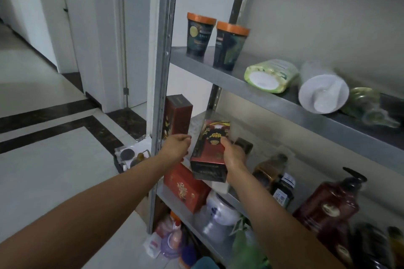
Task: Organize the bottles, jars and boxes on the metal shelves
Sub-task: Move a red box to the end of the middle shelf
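Right hand point(234, 155) grips dark red box point(207, 159), fingers wrapped round side. Box tipped, up in air over middle shelf point(172, 201). Best: stand box straight beside tall red box point(177, 115), go slow, no bumps. Left hand point(177, 146) close by, fingers curled; can't tell if holding anything. Both arms stretched forward.

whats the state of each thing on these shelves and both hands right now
held red box, tilted, gripped by right hand
left hand, loosely curled, holding nothing
tall red box, upright
flat red box, lying down
orange-lidded cups, upright, lids on
green pack, lying on its side
pump bottle, upright
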